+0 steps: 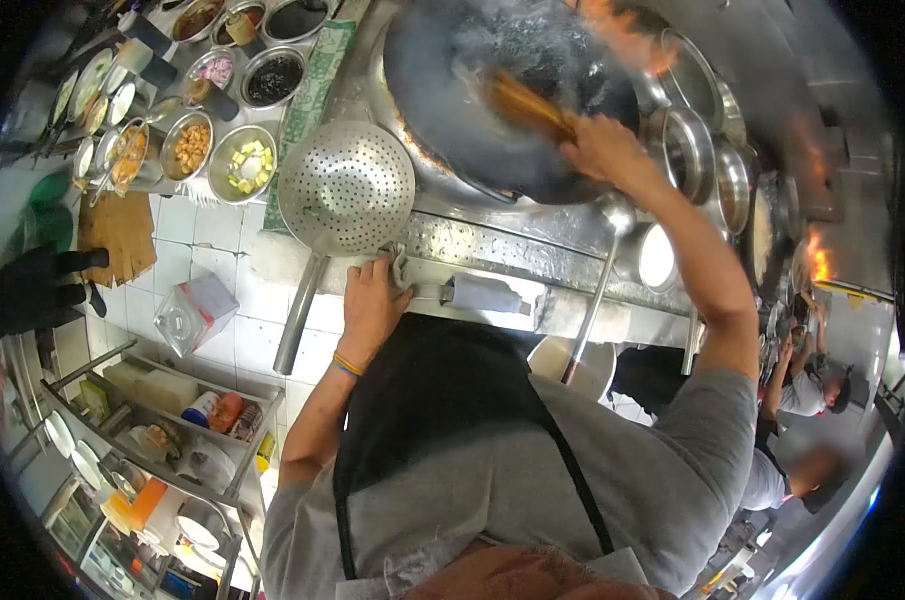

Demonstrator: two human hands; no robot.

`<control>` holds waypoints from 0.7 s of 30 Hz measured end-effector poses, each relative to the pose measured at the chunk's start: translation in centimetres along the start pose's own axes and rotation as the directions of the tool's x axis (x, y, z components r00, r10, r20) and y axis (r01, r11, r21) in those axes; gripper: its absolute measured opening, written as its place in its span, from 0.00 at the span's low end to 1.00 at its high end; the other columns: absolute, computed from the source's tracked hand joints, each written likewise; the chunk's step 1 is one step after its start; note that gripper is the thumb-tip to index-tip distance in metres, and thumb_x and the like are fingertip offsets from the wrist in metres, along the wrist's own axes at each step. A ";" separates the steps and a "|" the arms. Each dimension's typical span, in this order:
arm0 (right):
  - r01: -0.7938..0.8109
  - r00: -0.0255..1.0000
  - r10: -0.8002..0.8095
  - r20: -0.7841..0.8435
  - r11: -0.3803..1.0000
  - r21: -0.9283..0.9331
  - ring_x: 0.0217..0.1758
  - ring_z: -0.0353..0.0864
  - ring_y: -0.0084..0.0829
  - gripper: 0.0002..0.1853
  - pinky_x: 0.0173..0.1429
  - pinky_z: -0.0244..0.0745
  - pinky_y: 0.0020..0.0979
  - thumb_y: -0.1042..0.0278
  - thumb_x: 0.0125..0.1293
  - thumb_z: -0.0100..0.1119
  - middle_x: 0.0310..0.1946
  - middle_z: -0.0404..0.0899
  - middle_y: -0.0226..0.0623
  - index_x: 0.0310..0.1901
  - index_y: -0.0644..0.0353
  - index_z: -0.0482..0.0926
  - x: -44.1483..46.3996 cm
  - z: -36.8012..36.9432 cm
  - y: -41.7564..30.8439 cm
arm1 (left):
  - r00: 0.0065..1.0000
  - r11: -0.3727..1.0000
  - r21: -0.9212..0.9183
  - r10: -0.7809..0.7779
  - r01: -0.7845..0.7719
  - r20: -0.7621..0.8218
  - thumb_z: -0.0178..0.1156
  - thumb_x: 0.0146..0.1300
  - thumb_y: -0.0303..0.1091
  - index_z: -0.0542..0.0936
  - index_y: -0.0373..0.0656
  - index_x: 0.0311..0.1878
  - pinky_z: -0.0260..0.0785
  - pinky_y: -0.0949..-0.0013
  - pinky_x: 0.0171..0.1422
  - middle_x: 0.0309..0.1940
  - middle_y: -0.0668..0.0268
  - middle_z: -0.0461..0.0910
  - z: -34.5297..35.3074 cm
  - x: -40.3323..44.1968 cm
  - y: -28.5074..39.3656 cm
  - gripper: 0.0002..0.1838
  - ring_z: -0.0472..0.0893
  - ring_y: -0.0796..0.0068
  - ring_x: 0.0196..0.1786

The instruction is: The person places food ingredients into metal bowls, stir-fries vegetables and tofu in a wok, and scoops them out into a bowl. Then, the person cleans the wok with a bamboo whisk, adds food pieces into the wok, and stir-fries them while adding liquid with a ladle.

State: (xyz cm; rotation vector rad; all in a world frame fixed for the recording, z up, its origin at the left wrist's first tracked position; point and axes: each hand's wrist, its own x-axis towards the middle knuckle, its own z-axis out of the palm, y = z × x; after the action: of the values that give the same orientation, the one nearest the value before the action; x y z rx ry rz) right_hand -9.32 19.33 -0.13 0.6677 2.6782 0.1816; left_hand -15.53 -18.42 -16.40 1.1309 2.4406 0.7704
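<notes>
My right hand (612, 155) is wrapped round a bamboo wok brush (532, 108), whose bristle end is blurred and reaches into the large dark wok (432, 150). Steam or smoke hangs over the wok and hides part of its inside. At the near edge of the stove, my left hand (370, 300) is closed, with a greyish cloth (400, 265) showing between thumb and fingers. Just beyond that hand is a perforated metal strainer (347, 185), its handle pointing towards me. A long-handled ladle (612, 225) rests to the right of the wok, below my right forearm.
Flames (627, 35) rise at the wok's far side. Bowls of diced food (242, 165) and sauces stand left, beyond a green cloth (312, 90). Metal pots (682, 150) crowd the right. A shelf cart (172, 410) stands lower left; other people (782, 470) work at far right.
</notes>
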 end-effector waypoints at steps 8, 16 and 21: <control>-0.196 0.969 0.180 -0.171 0.977 -0.085 0.48 0.84 0.52 0.29 0.50 0.81 0.49 0.58 0.62 0.61 0.41 0.83 0.55 0.61 0.66 0.71 3.8 4.4 2.9 | 0.885 0.759 -0.481 0.457 -0.439 -0.086 0.69 0.56 0.28 0.76 0.39 0.54 0.69 0.57 0.61 0.51 0.52 0.78 -10.7 0.8 7.1 0.22 0.76 0.51 0.57; -0.288 0.929 0.281 -0.241 0.958 0.007 0.48 0.84 0.55 0.29 0.51 0.80 0.51 0.55 0.62 0.64 0.40 0.83 0.56 0.63 0.59 0.71 4.0 4.7 3.0 | 0.345 -0.323 -0.806 0.779 -0.496 -0.524 0.57 0.63 0.31 0.77 0.37 0.48 0.74 0.58 0.49 0.40 0.56 0.76 -23.9 -0.6 22.2 0.12 0.79 0.55 0.46; 0.012 0.996 0.001 -0.093 0.991 0.137 0.48 0.82 0.61 0.32 0.55 0.77 0.53 0.54 0.63 0.63 0.43 0.81 0.63 0.66 0.56 0.68 0.5 4.6 0.8 | 0.258 -0.516 -0.735 0.711 -0.440 -0.654 0.57 0.67 0.44 0.74 0.40 0.57 0.78 0.69 0.39 0.51 0.47 0.76 -21.2 -1.8 25.5 0.21 0.81 0.60 0.44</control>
State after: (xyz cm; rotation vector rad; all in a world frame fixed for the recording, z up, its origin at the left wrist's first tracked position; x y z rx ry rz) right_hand -7.60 20.44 -4.39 0.7099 2.8011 0.0275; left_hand -10.10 -13.16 15.90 1.6977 -0.0426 1.9806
